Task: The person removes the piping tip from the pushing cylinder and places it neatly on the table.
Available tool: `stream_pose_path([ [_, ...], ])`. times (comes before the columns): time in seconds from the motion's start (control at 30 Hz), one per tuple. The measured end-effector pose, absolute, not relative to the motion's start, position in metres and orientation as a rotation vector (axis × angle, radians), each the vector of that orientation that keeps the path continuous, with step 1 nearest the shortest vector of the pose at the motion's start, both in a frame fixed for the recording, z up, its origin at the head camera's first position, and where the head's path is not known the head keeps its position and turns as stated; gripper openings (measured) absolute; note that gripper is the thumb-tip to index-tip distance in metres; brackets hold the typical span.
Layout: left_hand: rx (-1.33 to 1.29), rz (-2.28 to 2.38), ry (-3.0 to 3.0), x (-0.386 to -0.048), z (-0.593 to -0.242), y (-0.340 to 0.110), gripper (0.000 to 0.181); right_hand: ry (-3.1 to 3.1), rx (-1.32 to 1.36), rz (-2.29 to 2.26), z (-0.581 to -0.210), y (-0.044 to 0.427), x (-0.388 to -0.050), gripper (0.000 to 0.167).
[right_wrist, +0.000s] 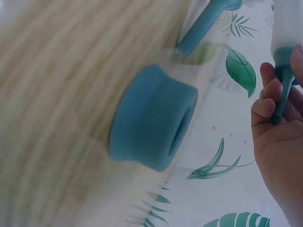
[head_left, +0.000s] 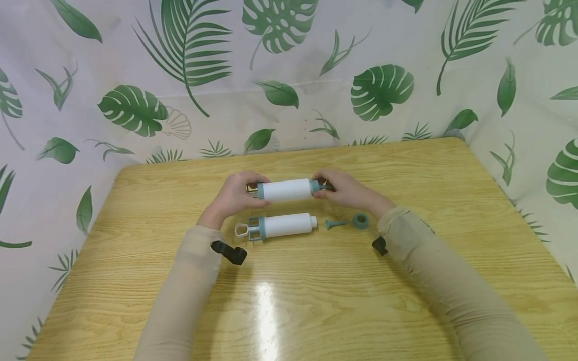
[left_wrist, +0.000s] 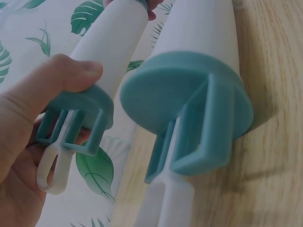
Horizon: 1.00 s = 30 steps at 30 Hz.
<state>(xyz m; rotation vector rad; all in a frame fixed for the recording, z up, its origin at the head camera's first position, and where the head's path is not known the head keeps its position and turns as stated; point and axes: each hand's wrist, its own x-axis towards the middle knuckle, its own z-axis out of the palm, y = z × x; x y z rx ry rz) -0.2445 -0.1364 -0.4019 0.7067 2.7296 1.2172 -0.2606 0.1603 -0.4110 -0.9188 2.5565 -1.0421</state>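
Observation:
A white syringe-like tube with teal ends is held level above the table between both hands. My left hand grips its left end at the teal flange, where a white loop handle sticks out. My right hand holds the teal collar at the other end, and a thin teal nozzle extends from it among the fingers. Nearer the person, a second matching tube lies on the table with its loop handle pointing left. Its right end shows a bare white neck.
Right of the lying tube, a loose teal nozzle and a teal ring cap lie in line on the wood-grain table. Leaf-patterned cloth hangs behind the table and at its sides. Black wrist cameras sit on both sleeves.

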Motion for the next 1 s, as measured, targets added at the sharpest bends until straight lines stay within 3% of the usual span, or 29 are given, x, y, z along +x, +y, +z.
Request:
stream_pose_path([
  [0.53, 0.692, 1.225, 2.707, -0.2512, -0.4034, -0.1396, 0.040, 2.569, -0.949, -1.088, -0.4155, 0.1559, -0.2654, 0.034],
  [0.77, 0.675, 1.222, 2.693, -0.2520, -0.4032, -0.1415, 0.040, 2.573, -0.903, -1.064, -0.4124, 0.1553, -0.2628, 0.044],
  [1.0, 0.671, 1.204, 2.694, -0.2526, -0.4040, -0.1431, 0.041, 2.619, -0.975, -1.001, -0.4160, 0.1554, -0.2631, 0.035],
])
